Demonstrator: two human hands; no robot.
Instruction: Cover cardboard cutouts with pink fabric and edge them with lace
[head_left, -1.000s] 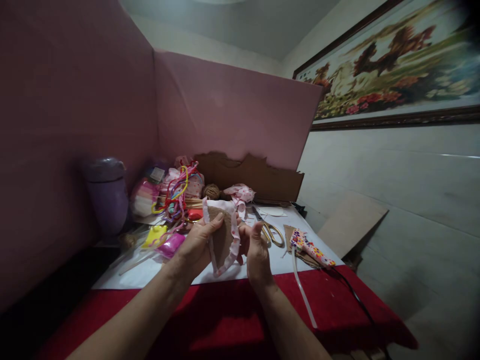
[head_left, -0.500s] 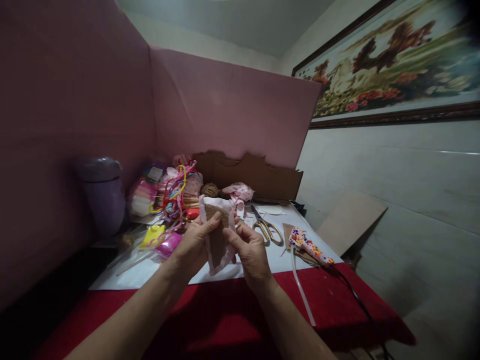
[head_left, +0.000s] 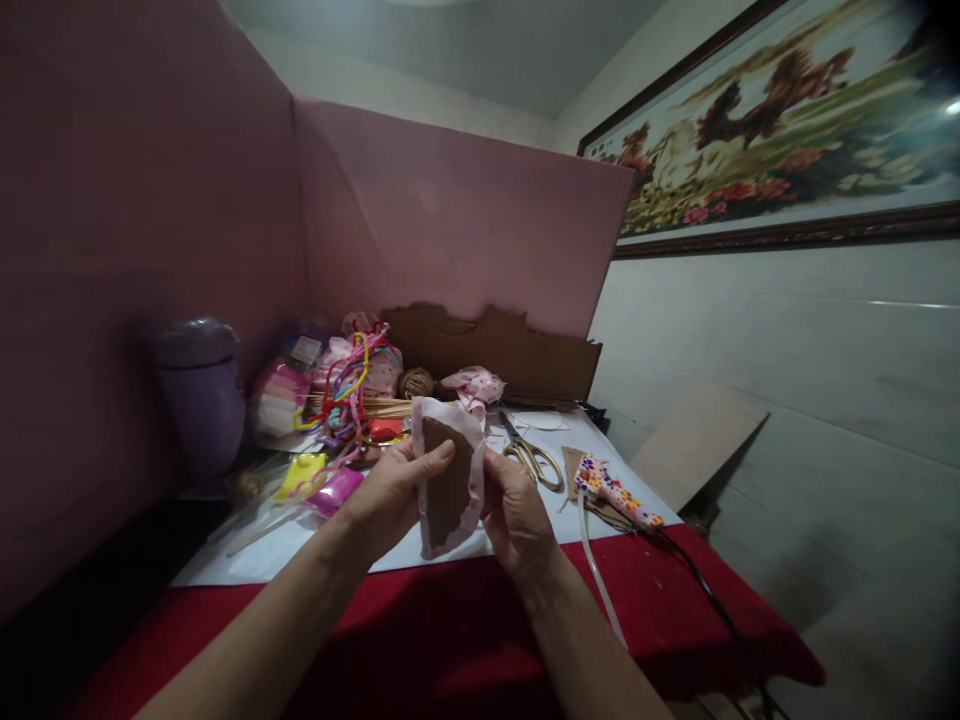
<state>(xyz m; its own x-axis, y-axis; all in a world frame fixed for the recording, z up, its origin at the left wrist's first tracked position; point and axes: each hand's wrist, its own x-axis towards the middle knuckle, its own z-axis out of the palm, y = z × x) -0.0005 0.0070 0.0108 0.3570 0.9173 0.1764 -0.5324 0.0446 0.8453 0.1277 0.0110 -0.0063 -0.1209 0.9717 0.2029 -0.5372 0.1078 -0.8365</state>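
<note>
Left hand is closed on one brown cardboard piece, with the thumb laid across its front face and the fingers curled behind. Right hand is clamped on the right edge of the same piece, thumb on the front and fingers hidden behind it. One pink fabric border with small red marks wraps the top, right and bottom edges of the piece. The piece stands roughly upright between the two hands, lifted above the near edge of one white sheet.

Item count on the table:
- One red cloth covers the near part of the table, and the white sheet lies on it.
- One pair of gold-handled scissors lies flat just right of the right hand.
- One patterned glue gun lies further right, with one pale glue stick projecting toward the near side.
- One ball of twine sits at the far side, beside one crumpled fabric scrap.
- One tangle of coloured pipe cleaners lies far left of the hands. The number of strands cannot be told.
- One purple container stands at the far left.
- One cut cardboard strip leans against the pink partition.
</note>
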